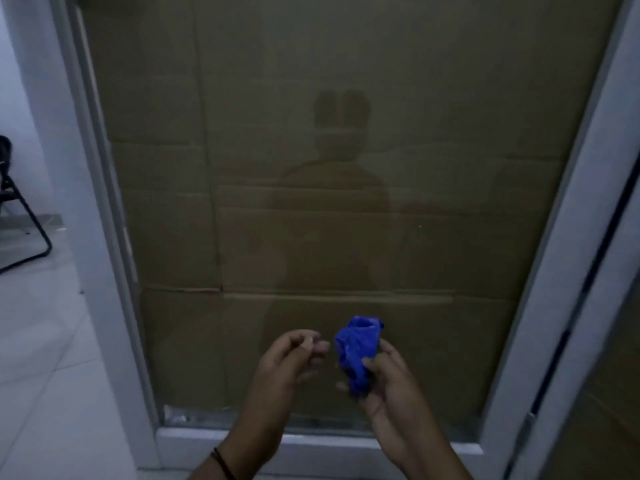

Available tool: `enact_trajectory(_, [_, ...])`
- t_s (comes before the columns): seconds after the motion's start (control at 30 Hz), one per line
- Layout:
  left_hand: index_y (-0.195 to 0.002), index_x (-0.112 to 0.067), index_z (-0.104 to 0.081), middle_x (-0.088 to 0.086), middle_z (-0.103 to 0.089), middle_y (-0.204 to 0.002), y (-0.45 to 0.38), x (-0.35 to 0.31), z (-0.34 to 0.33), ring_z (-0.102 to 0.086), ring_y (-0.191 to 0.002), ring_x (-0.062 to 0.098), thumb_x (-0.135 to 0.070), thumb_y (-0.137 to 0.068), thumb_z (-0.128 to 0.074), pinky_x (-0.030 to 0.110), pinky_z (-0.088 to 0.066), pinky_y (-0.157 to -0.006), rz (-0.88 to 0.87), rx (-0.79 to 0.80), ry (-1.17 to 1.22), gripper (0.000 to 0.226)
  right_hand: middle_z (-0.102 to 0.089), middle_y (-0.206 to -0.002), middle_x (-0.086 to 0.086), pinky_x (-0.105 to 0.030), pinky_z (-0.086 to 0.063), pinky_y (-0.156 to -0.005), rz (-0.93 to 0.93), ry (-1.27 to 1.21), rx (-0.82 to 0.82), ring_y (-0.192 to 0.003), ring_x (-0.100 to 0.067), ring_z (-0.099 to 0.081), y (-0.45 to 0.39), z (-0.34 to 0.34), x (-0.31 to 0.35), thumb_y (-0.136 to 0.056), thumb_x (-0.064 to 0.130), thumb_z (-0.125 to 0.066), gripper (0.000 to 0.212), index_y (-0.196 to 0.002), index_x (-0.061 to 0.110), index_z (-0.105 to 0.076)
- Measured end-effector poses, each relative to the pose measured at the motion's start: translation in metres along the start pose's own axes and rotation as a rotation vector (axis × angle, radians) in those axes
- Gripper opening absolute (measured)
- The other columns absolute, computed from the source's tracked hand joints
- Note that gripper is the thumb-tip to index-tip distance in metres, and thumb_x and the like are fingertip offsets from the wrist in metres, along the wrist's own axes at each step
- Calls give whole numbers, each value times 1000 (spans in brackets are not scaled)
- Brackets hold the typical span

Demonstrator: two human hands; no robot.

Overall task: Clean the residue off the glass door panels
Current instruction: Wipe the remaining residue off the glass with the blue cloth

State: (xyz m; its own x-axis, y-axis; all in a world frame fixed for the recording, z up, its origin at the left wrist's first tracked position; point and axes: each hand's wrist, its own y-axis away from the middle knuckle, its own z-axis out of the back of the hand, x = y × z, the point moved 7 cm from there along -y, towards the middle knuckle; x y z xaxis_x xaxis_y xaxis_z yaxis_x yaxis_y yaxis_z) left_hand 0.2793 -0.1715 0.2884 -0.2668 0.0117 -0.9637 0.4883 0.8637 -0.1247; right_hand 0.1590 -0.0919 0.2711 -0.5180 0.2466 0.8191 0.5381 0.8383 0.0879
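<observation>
Dim room, pale tiled floor (45, 358) lower left. Tall glass door panel (450, 168) filling most of view, set in a white frame (114, 271); brown cardboard (166, 209) with seams and folds behind the glass, faint reflection of a person across the middle. Whitish residue (175, 414) along bottom left corner of the glass, just above the lower rail. Black folding chair (20, 216) at far left, well apart from the door. Left hand (287, 362) low in front of the glass, fingers loosely curled, holding nothing; dark band (221, 462) at the wrist. Right hand (388, 382) just beside it, fingers and thumb gripping a crumpled blue cloth (356, 351), bunched upward, near the lower glass; contact with glass unclear.
</observation>
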Motion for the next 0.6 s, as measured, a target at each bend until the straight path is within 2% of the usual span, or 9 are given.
enact_trajectory(0.07, [-95, -12, -67, 2, -75, -90, -1, 4, -10, -67, -84, 10, -8, -91, -56, 25, -50, -75, -43, 43, -87, 13, -70, -91, -17, -40, -49, -63, -72, -113, 19, -78, -28, -62, 6, 12, 2, -75, 12, -50, 36, -109, 7, -61])
enact_trajectory(0.13, [-94, -13, -69, 0, -75, -92, -2, 8, -18, -67, -87, 6, -6, -89, -60, 19, -51, -77, -80, 83, -173, 13, -70, -95, -19, -43, -50, -68, -127, -164, -16, -81, -31, -63, 9, 26, 4, -81, 23, -53, 31, -105, 6, -63])
enact_trajectory(0.23, [-92, -17, -71, -5, -74, -91, -8, 22, -34, -67, -89, 4, -7, -89, -63, 16, -51, -79, -107, 123, -308, 12, -69, -97, -20, -42, -52, -69, -138, -137, -154, -86, -34, -65, 9, 63, 6, -92, 21, -50, 20, -103, 8, -60])
enact_trajectory(0.37, [-94, -21, -71, -10, -71, -93, -20, 40, -55, -63, -86, -5, -11, -89, -64, 7, -47, -74, -165, 156, -482, 13, -64, -94, -20, -46, -49, -78, -137, -230, -337, -94, -40, -61, 16, 117, 6, -95, 18, -50, 14, -101, 6, -55])
enact_trajectory(0.43, [-96, -22, -70, -11, -70, -95, -25, 46, -66, -62, -86, -5, -11, -88, -65, 4, -44, -72, -217, 183, -565, 14, -63, -91, -20, -47, -47, -82, -127, -259, -432, -89, -38, -61, 19, 149, 3, -95, 19, -50, 17, -106, 5, -53])
enact_trajectory(0.5, [-100, -24, -68, -12, -68, -98, -30, 54, -78, -61, -89, -4, -14, -88, -65, 9, -43, -77, -266, 221, -666, 15, -61, -89, -18, -43, -46, -75, -124, -232, -520, -78, -32, -58, 22, 186, 0, -96, 20, -49, 26, -117, 5, -52])
enact_trajectory(0.53, [-102, -24, -68, -12, -67, -99, -32, 58, -84, -60, -91, -2, -16, -88, -65, 13, -43, -80, -286, 243, -713, 16, -61, -95, -18, -41, -44, -71, -127, -201, -574, -78, -30, -57, 26, 206, -2, -96, 21, -50, 31, -122, 6, -51])
enact_trajectory(0.6, [-104, -21, -69, -11, -66, -100, -34, 66, -93, -60, -94, 3, -17, -87, -66, 17, -41, -84, -326, 275, -784, 17, -57, -121, -14, -41, -40, -80, -142, -105, -721, -98, -28, -57, 37, 247, -5, -93, 25, -54, 38, -128, 11, -49])
